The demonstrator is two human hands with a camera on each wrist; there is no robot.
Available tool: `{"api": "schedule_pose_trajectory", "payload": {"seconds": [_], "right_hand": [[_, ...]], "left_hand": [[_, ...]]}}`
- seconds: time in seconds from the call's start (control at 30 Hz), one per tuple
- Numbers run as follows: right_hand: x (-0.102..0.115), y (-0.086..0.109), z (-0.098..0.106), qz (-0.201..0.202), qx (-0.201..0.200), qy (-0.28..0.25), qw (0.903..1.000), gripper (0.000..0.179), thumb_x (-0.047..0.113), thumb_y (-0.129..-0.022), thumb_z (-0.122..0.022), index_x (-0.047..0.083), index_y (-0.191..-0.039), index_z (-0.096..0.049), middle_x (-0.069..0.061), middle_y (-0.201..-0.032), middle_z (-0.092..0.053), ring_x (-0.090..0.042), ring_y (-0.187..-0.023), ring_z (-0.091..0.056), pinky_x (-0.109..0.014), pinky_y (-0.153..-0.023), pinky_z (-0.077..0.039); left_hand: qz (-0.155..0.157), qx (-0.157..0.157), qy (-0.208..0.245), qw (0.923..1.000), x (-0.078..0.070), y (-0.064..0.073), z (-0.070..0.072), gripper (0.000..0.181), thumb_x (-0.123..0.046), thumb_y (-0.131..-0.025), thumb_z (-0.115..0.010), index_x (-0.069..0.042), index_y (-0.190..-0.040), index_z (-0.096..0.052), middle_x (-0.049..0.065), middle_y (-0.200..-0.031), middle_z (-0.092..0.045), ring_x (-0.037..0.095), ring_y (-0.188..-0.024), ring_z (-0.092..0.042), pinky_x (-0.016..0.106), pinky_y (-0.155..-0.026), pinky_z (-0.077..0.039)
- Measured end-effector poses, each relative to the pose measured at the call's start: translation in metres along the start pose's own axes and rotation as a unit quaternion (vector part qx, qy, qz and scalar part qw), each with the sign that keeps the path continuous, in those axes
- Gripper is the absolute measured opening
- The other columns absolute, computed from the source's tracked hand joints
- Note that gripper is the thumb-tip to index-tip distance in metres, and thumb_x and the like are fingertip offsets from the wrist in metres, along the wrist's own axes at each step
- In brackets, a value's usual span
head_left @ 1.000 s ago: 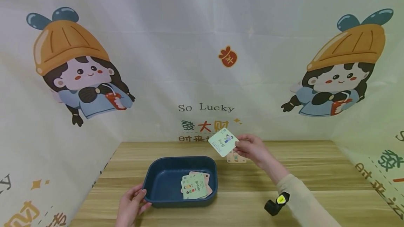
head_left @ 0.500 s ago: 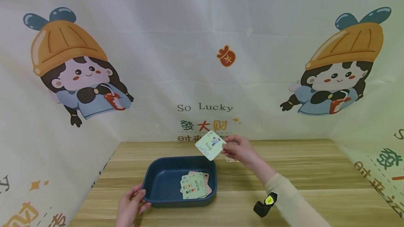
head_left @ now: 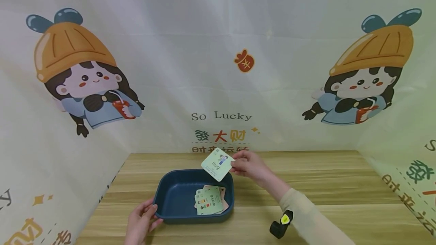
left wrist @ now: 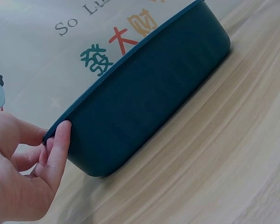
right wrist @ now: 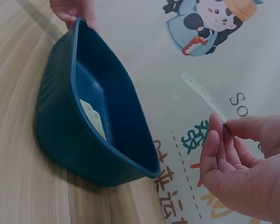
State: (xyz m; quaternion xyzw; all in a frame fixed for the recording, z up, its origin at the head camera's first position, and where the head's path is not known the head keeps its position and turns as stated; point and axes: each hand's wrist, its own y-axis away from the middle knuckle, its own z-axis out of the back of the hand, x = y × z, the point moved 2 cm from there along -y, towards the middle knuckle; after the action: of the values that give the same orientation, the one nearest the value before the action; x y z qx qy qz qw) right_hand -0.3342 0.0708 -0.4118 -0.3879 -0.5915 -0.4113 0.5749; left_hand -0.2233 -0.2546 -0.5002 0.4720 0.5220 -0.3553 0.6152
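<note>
My right hand (head_left: 250,166) pinches a pale green card (head_left: 217,165) printed "hug" by one corner, between thumb and fingers. The card is tilted and overlaps the far right rim of a dark blue plastic basin (head_left: 167,179) in the head view. From the right wrist, the card shows nearly edge-on, above the basin's rim. My left hand (left wrist: 25,172) holds the basin's near left corner, thumb and fingers pinching the rim. Inside the basin, at its right end, a green card (head_left: 211,199) printed "wave" lies on top of other green and pink cards (head_left: 223,191).
The basin stands on a wood-grain table (head_left: 306,177). Behind the table hangs a pale printed cloth (head_left: 218,67) with cartoon figures and lettering, which also closes off both sides. A black strap with a yellow-faced piece (head_left: 282,224) sits at my right sleeve.
My right hand has moved left and slightly down with the "hug" card, from beyond the basin to over its rim. A pink card on the table is now hidden. The left hand stays put.
</note>
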Motion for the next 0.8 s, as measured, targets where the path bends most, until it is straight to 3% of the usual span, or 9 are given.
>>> {"api": "schedule_pose_trajectory", "payload": {"seconds": [0.37, 0.63, 0.8], "right_hand": [[0.001, -0.001, -0.009, -0.006, 0.031, 0.046, 0.9984, 0.027, 0.001, -0.085, -0.059, -0.007, -0.109, -0.05, -0.012, -0.082, -0.063, -0.015, -0.069, -0.063, -0.024, -0.063, -0.053], [0.007, -0.004, -0.017, -0.021, 0.071, 0.095, 0.9928, 0.023, 0.0, -0.086, -0.057, -0.007, -0.107, -0.052, -0.014, -0.083, -0.064, -0.016, -0.067, -0.063, -0.023, -0.06, -0.053], [0.01, -0.003, -0.021, -0.027, 0.079, 0.113, 0.99, 0.021, -0.002, -0.085, -0.056, -0.007, -0.106, -0.053, -0.013, -0.082, -0.063, -0.016, -0.066, -0.064, -0.025, -0.061, -0.053]], "left_hand": [[0.0, 0.0, 0.003, 1.0, 0.0, -0.001, 0.0, 0.046, -0.008, -0.094, -0.048, 0.008, -0.135, -0.033, 0.011, -0.102, -0.047, 0.012, -0.076, -0.053, 0.026, -0.066, -0.056], [-0.002, -0.019, 0.008, 0.9998, 0.006, -0.004, 0.0, 0.044, -0.008, -0.091, -0.051, 0.007, -0.131, -0.039, 0.012, -0.101, -0.048, 0.013, -0.074, -0.056, 0.028, -0.067, -0.057], [-0.003, -0.015, 0.009, 0.9998, 0.003, -0.003, -0.001, 0.044, -0.008, -0.092, -0.05, 0.008, -0.132, -0.038, 0.013, -0.101, -0.048, 0.013, -0.074, -0.056, 0.028, -0.066, -0.057]]}}
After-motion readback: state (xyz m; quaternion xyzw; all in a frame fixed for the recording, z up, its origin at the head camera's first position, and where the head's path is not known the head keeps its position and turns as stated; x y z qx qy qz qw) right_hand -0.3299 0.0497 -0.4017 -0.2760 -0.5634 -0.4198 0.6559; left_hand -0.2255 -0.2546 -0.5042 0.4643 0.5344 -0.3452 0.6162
